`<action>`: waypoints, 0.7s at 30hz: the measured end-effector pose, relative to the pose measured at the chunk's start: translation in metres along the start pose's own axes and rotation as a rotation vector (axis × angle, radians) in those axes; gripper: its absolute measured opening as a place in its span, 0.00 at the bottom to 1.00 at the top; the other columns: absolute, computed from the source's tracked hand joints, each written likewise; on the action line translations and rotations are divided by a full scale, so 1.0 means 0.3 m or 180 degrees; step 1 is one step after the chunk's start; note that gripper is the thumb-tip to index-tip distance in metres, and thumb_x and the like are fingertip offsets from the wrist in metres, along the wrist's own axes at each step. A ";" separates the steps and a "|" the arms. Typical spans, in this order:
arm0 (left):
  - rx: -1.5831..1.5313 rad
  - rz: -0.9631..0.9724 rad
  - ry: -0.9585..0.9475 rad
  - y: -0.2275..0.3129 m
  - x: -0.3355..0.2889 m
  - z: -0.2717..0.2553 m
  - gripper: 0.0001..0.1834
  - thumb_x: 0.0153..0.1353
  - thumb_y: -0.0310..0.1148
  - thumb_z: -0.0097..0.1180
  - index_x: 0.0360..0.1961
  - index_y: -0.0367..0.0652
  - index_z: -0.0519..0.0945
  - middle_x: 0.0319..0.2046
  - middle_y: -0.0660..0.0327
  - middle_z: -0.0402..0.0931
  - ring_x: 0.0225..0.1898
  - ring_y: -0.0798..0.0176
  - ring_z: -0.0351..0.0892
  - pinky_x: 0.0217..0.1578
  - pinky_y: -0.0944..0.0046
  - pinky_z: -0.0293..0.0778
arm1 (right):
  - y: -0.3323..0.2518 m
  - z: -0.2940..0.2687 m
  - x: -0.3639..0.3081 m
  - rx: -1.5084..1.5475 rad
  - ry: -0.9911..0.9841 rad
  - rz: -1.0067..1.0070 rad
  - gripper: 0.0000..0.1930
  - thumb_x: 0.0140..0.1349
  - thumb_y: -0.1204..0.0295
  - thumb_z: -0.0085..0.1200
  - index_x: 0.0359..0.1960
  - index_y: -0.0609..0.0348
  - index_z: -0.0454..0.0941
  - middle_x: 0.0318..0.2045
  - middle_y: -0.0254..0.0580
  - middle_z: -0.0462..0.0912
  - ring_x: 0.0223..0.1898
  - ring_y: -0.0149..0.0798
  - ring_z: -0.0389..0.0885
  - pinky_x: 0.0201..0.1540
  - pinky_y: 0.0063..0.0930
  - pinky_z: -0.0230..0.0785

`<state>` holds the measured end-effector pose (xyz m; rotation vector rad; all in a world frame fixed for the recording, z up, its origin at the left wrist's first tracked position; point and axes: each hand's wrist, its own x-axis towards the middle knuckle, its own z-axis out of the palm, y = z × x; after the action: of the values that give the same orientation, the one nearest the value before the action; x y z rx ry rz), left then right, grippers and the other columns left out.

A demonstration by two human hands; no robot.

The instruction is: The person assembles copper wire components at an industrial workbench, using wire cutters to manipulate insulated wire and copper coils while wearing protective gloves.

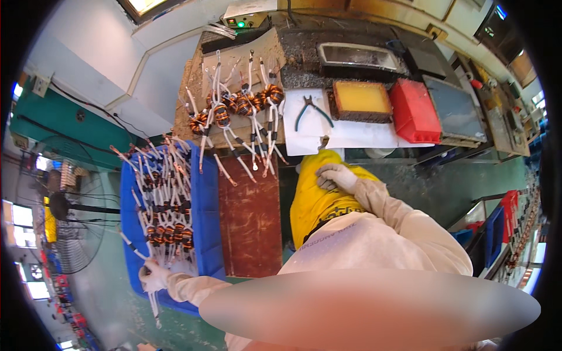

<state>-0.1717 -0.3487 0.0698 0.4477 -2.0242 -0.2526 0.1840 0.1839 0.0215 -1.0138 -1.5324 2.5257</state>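
Observation:
My left hand (153, 277), in a white glove, is closed on white wire leads (154, 307) at the near left rim of a blue bin (206, 234). Whatever is joined to these leads is hidden by the hand. Inside the bin stand several rows of copper-wound coils (170, 235) with white leads and bare metal ends. My right hand (336, 177), gloved too, rests with loosely bent fingers on the yellow apron (316, 199) over my lap and holds nothing. More toroid coils (222, 115) with white leads lie on the bench top, ahead of the bin.
Green-handled pliers (310, 111) lie on white paper. Beside them are a tray of yellow material (363, 98) and a red bin (414, 111). A control box with a green light (243, 22) stands at the back. A fan (61, 206) is at left; a reddish-brown board (250, 225) adjoins the bin.

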 end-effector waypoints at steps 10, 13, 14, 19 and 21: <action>-0.2134 0.1165 -0.0581 0.682 -0.028 -0.420 0.11 0.42 0.34 0.69 0.24 0.43 0.79 0.29 0.55 0.72 0.35 0.53 0.72 0.36 0.53 0.70 | -0.260 0.139 -0.113 -0.0005 -0.0476 -0.0968 0.17 0.63 0.68 0.47 0.50 0.66 0.69 0.38 0.46 0.79 0.37 0.34 0.78 0.43 0.25 0.70; -0.2705 0.1827 -0.0962 0.910 -0.102 -0.588 0.12 0.39 0.34 0.70 0.22 0.44 0.78 0.27 0.58 0.70 0.31 0.53 0.72 0.29 0.54 0.69 | -0.282 0.168 -0.123 -0.0446 -0.0666 -0.1023 0.19 0.63 0.70 0.47 0.54 0.64 0.66 0.41 0.42 0.78 0.39 0.31 0.77 0.44 0.24 0.69; -0.2644 0.2099 -0.1029 0.946 -0.133 -0.610 0.12 0.37 0.34 0.70 0.20 0.45 0.77 0.26 0.58 0.69 0.29 0.53 0.71 0.27 0.55 0.68 | -0.290 0.189 -0.138 -0.0451 -0.0668 -0.0997 0.19 0.63 0.70 0.47 0.54 0.64 0.66 0.41 0.42 0.78 0.39 0.31 0.77 0.44 0.24 0.69; -0.3195 0.2303 -0.1444 1.096 -0.305 -0.730 0.12 0.36 0.34 0.69 0.18 0.48 0.75 0.26 0.60 0.67 0.30 0.55 0.70 0.29 0.57 0.67 | -0.348 0.229 -0.211 -0.1353 -0.0602 -0.2045 0.36 0.51 0.68 0.62 0.61 0.62 0.57 0.55 0.51 0.68 0.43 0.37 0.76 0.47 0.27 0.69; -0.3366 0.2743 -0.1611 1.112 -0.347 -0.769 0.13 0.37 0.35 0.70 0.18 0.48 0.75 0.26 0.61 0.66 0.30 0.55 0.70 0.28 0.57 0.67 | -0.401 0.236 -0.258 -0.0465 -0.0854 -0.2256 0.40 0.47 0.68 0.65 0.61 0.63 0.57 0.62 0.49 0.59 0.38 0.33 0.74 0.43 0.25 0.68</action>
<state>0.0072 0.0006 0.2157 -1.2102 -2.0170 -0.8654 0.1709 0.1648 0.1794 -0.0725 -1.7479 2.1056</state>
